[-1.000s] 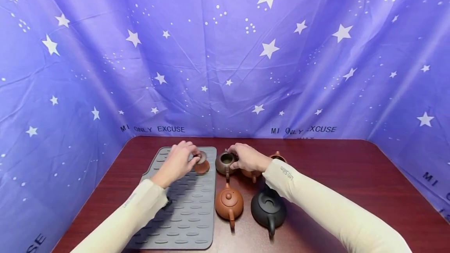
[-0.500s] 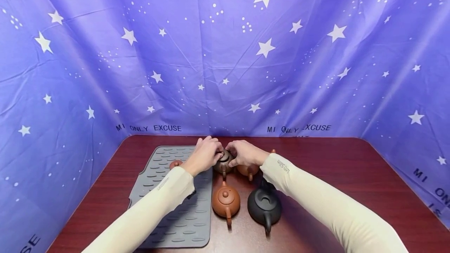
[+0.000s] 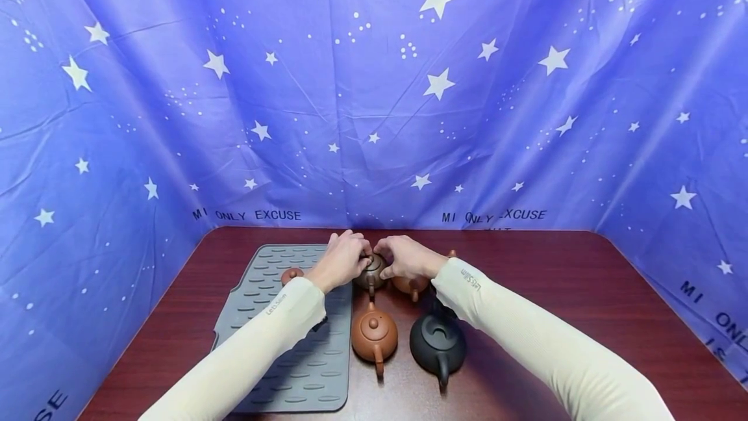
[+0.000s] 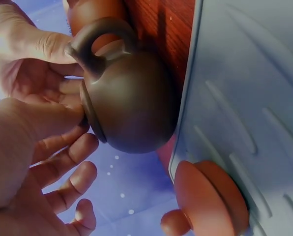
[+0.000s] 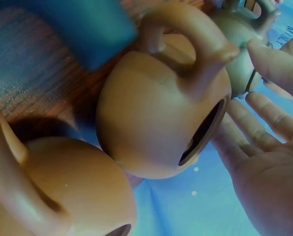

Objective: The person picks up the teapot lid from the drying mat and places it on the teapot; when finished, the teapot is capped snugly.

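The left hand (image 3: 341, 260) pinched the lid (image 4: 94, 118) of the dark brown teapot (image 4: 136, 103) between thumb and forefinger; its remaining fingers were loosely bent and spread apart. The right hand (image 3: 406, 257) held the pot from its right, thumb on the person's side, fingers round the far side.

The teapot stood upright on the table (image 3: 526, 317), lid resting on its mouth, directly below the left fingertips and between the right thumb and fingers. Its handle (image 4: 107, 27) pointed toward the person; judged by that, the long axis ran from near side to far. The hands hid the spout from me.

Just left of the pot lay a grey mat (image 3: 315, 369), bearing a reddish lid (image 3: 292, 274), knob up. Just right was an orange-brown teapot (image 5: 156, 113), mouth uncovered; another uncovered teapot (image 5: 87, 167) stood beyond it. Nearer the person I noted a lidded orange teapot (image 3: 374, 338) and, to its right, a lidded black teapot (image 3: 437, 343), both handles toward the person. A starred blue cloth (image 3: 350, 115) hung behind.
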Demonstrator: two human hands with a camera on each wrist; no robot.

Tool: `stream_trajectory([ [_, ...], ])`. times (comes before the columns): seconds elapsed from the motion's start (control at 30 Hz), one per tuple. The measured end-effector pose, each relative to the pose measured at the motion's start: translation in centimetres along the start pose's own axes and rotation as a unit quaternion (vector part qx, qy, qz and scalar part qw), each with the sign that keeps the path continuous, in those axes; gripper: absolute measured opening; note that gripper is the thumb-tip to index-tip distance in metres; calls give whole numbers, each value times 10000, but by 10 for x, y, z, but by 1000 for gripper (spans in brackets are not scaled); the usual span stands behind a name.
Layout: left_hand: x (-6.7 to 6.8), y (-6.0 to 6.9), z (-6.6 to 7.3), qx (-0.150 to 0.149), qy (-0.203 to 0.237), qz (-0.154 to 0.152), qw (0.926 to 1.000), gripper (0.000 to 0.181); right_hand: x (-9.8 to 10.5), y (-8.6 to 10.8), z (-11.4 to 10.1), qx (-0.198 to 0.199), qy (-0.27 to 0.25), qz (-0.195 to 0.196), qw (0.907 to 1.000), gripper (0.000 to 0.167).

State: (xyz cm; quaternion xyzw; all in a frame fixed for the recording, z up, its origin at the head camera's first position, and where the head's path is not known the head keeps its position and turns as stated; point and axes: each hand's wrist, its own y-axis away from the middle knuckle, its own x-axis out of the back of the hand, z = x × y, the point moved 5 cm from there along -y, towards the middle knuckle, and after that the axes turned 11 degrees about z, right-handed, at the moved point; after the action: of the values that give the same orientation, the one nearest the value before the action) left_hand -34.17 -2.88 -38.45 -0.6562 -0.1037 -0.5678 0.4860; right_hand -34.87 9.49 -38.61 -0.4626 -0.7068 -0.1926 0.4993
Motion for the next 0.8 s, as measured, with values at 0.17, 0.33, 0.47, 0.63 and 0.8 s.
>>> stream_trajectory([
  [0.17, 11, 5, -9, 73, 221, 89, 9997, 15, 9, 3, -2, 50, -8, 28, 10000, 46],
  [0.33, 33, 20, -31, 302, 230, 148, 9992, 21, 30, 11, 4, -32, -34, 134, 9999, 48],
  [0.47, 50, 37, -53, 563, 214, 130, 9981, 20, 48, 21, 14, 21, 16, 362, 9993, 47],
  [0.63, 65, 57, -76, 832, 316, 9, 9960, 20, 62, 37, 29, -32, 240, 555, 9982, 47],
  [0.8, 69, 75, -93, 1038, 347, -205, 9938, 21, 61, 50, 41, -65, 263, 467, 9985, 49],
])
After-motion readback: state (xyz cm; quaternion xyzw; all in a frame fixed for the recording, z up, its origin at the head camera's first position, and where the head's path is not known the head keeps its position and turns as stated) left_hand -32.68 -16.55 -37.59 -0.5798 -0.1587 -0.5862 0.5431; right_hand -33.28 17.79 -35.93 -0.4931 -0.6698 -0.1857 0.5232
